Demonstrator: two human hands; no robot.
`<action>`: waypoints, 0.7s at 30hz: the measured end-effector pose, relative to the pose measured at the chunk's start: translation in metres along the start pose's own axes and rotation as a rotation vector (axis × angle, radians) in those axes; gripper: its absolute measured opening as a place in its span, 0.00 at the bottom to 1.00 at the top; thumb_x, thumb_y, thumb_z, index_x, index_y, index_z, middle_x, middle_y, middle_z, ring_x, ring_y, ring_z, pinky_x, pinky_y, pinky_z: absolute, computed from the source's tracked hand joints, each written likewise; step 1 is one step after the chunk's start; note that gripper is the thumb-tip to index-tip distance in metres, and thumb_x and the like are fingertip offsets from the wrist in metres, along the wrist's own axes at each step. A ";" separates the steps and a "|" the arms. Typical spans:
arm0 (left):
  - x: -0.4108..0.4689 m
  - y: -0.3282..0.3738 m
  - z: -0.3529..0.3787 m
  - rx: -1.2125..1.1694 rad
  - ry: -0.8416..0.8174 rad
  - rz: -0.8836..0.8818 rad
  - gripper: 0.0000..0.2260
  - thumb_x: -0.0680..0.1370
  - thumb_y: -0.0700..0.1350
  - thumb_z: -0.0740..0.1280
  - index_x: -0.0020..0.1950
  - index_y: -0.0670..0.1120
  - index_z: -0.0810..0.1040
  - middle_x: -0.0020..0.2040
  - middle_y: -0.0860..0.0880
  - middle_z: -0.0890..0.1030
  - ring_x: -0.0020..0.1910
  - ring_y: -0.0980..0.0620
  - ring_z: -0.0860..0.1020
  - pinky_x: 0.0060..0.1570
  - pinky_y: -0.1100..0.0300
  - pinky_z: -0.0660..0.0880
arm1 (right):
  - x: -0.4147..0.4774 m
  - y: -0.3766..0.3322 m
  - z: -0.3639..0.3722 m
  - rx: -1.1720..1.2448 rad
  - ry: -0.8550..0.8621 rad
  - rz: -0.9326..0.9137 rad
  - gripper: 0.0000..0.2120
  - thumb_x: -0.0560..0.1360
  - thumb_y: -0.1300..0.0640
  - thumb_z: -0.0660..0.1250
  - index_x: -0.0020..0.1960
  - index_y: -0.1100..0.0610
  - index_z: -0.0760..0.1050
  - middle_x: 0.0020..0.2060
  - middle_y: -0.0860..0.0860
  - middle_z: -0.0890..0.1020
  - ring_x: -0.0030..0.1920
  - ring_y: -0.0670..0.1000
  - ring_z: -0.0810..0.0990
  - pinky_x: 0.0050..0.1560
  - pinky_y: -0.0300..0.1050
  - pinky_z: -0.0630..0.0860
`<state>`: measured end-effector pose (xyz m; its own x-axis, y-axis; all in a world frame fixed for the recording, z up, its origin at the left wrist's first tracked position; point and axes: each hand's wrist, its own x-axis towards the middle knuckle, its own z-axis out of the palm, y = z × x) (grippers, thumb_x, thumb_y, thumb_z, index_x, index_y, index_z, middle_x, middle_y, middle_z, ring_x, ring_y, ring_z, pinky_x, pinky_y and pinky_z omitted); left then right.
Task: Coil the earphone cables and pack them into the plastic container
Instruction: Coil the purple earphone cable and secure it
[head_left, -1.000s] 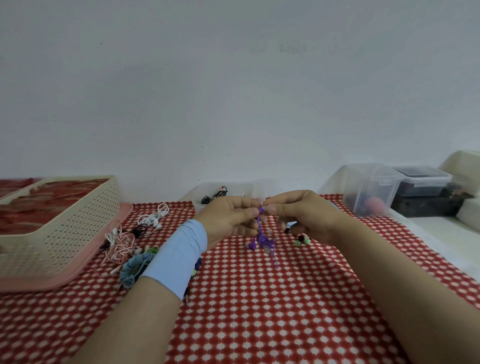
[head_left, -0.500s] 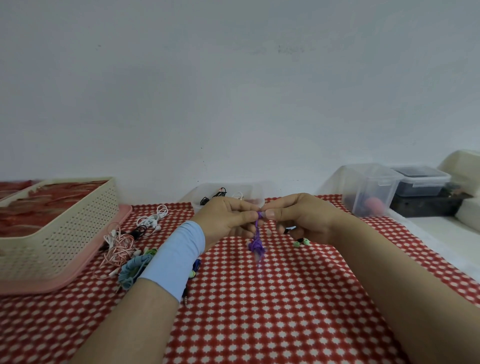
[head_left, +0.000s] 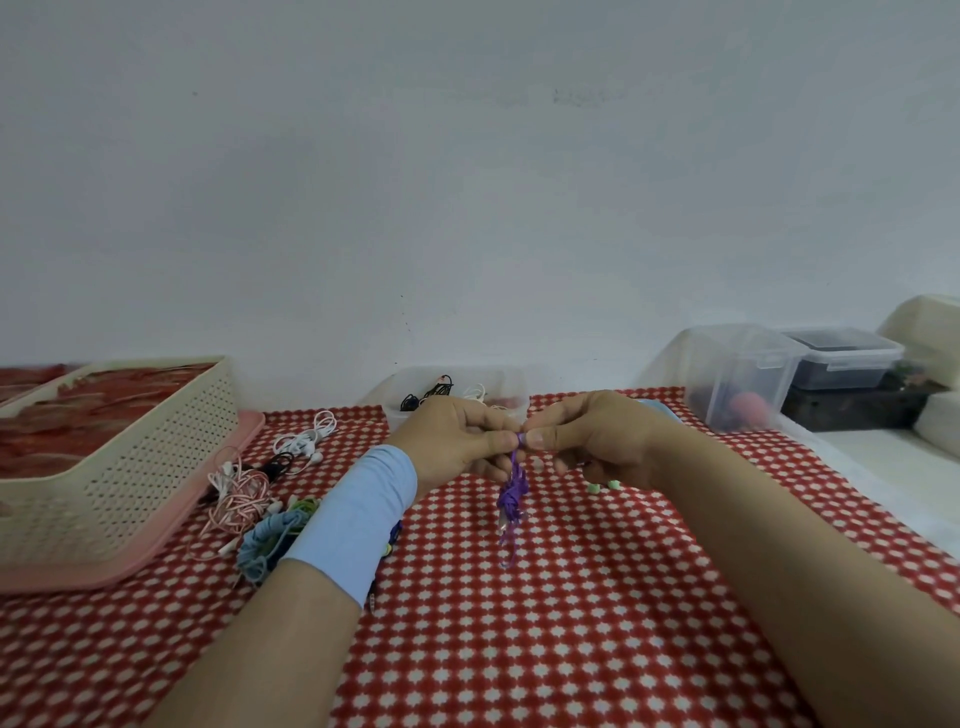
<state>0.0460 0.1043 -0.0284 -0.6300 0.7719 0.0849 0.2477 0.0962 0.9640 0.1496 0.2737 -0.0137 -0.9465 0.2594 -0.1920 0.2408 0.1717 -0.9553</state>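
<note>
Dangling purple earphone cable (head_left: 511, 493), apparently bunched, pinched between left hand (head_left: 457, 441), right hand (head_left: 592, 436)

Occluded and unclear areas
Blurred: purple earphone cable (head_left: 511, 493), top hidden between left hand (head_left: 457, 441) and right hand (head_left: 597, 436); plastic container (head_left: 511, 387) partly behind left hand; basket (head_left: 130, 467) cut off at left edge.

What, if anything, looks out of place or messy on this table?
Nothing looks spilled or broken. Only loose earphones stand out: a pink tangle and a white pair lie uncoiled beside the basket, outside the container. The left hand and right hand pinch the purple cable, its bundle dangling.
</note>
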 end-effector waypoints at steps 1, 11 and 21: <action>0.000 0.000 0.000 -0.001 0.004 -0.002 0.06 0.77 0.33 0.68 0.50 0.40 0.83 0.35 0.45 0.84 0.33 0.53 0.82 0.38 0.61 0.81 | 0.000 0.000 0.000 0.005 0.027 -0.007 0.06 0.71 0.61 0.77 0.47 0.58 0.85 0.32 0.50 0.84 0.27 0.45 0.77 0.31 0.41 0.60; 0.004 -0.002 -0.001 -0.086 0.056 -0.125 0.05 0.78 0.37 0.69 0.52 0.39 0.82 0.41 0.43 0.85 0.33 0.53 0.82 0.36 0.62 0.81 | -0.002 0.002 0.006 -0.177 0.115 -0.286 0.04 0.74 0.59 0.76 0.48 0.55 0.87 0.41 0.54 0.88 0.35 0.51 0.82 0.30 0.43 0.73; 0.006 -0.004 0.000 -0.304 0.034 -0.228 0.08 0.80 0.43 0.65 0.50 0.41 0.82 0.39 0.46 0.85 0.37 0.53 0.82 0.37 0.60 0.82 | -0.002 0.001 0.011 -0.402 0.246 -0.486 0.05 0.73 0.59 0.78 0.44 0.49 0.88 0.35 0.38 0.86 0.31 0.49 0.81 0.32 0.30 0.73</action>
<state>0.0416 0.1084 -0.0314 -0.6690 0.7306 -0.1368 -0.1278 0.0683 0.9894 0.1497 0.2633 -0.0169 -0.9024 0.2638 0.3407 -0.0938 0.6516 -0.7527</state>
